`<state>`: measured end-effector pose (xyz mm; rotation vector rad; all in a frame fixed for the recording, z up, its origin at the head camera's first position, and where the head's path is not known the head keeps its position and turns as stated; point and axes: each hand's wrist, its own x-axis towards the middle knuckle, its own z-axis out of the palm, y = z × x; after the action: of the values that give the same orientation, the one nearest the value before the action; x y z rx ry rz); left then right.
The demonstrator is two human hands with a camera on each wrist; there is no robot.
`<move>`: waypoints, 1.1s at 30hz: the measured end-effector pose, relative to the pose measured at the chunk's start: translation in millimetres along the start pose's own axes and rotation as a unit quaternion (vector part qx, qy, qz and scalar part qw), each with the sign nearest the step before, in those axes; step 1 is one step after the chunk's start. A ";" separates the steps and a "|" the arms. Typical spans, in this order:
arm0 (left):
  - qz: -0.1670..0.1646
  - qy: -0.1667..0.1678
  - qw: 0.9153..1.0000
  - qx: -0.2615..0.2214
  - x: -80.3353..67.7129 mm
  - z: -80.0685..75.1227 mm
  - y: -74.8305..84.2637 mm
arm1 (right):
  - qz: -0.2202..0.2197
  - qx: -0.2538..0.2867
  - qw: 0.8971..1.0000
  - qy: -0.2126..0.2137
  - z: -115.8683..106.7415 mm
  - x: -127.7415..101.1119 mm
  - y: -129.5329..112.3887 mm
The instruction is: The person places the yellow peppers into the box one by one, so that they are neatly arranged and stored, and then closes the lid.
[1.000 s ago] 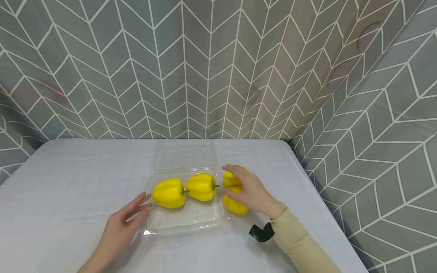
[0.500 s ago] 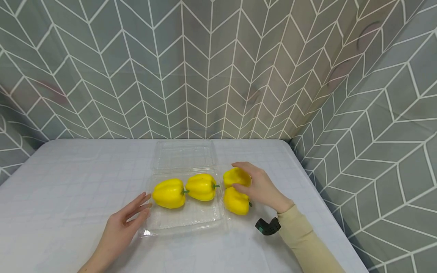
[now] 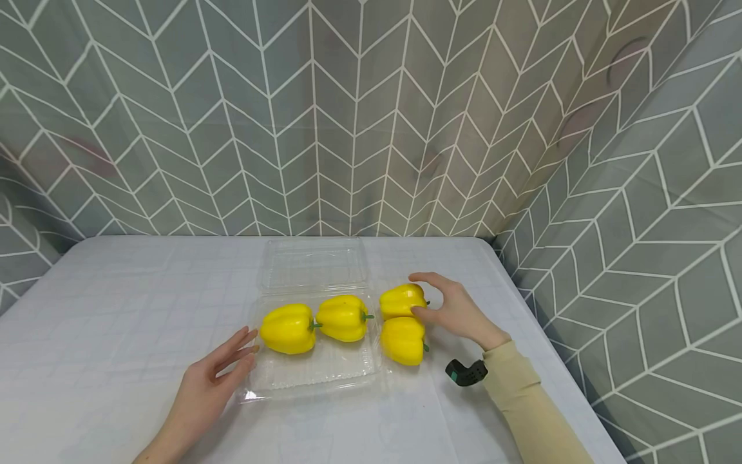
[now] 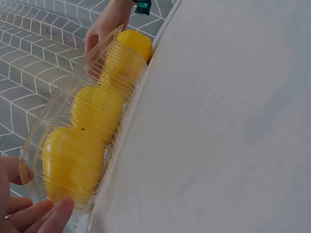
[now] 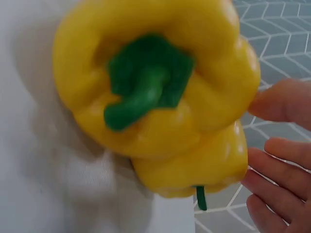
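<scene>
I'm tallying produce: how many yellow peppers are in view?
4: a left pepper and a right pepper in the clear container; a rear pepper and a front pepper just right of it.

Patterned curtain behind white table

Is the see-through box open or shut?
Open. The lid of the box is folded back, away from the person, leaving the two yellow peppers inside uncovered.

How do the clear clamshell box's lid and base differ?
The base holds two yellow bell peppers; the lid holds none. The base lies in front, the lid behind it. The left hand is at the base's edge; no hand is at the lid. Both are clear plastic.
</scene>
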<state>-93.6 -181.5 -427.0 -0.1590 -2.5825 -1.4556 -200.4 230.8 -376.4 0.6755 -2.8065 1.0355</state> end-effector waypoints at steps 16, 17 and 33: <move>-0.004 0.002 1.000 0.000 0.8 1.0 -0.5 | 0.045 0.020 0.998 -0.047 -4.0 -1.9 10.2; -0.005 0.003 1.000 0.001 0.7 1.1 -0.4 | 0.046 0.020 0.997 -0.050 -3.8 -1.8 11.0; -0.016 -0.003 1.000 -0.004 1.2 0.3 0.0 | 0.067 0.037 0.995 -0.069 -2.0 -1.1 19.2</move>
<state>-94.8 -181.3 -426.9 -0.1244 -2.5964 -1.4773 -207.7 245.4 -386.6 0.5950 -2.9819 1.1642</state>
